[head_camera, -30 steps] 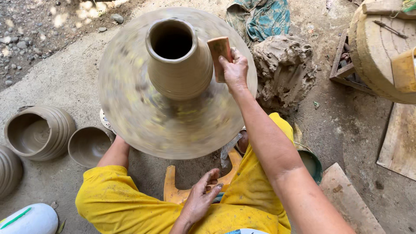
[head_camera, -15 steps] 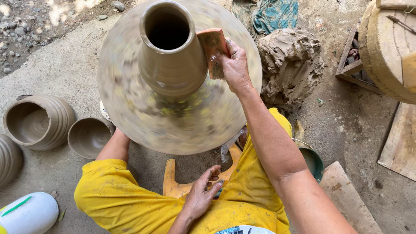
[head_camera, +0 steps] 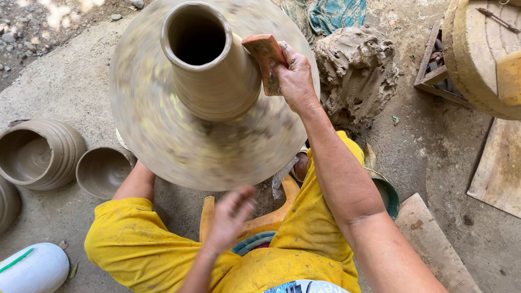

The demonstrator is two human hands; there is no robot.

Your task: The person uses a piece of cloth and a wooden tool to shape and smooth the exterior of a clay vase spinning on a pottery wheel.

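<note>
Head view. Item: tall clay vase (head_camera: 209,65), narrow-necked, standing at the centre of a blurred, spinning wheel disc (head_camera: 163,141); wet and grey-brown.

Right hand (head_camera: 296,78): clamped on a flat reddish shaping tool (head_camera: 264,61), which is pressing against the vase wall at about 3 o'clock. Against the picture of half a second ago, the tool is sitting at much the same place on the neck, so smoothing of that side appears to be continuing.

Left hand (head_camera: 230,214): empty, fingers loosely spread, blurring with motion at 6 o'clock just below the disc rim. Earlier it was lying lower, in the lap; now it is rising toward the disc edge, probably to keep the wheel turning.

Surroundings: lump of raw clay (head_camera: 355,70) at 3 o'clock beyond the tool; two finished ribbed pots (head_camera: 40,154) at 9 o'clock; wooden stool (head_camera: 255,217) beneath; yellow clothing (head_camera: 141,255).
</note>
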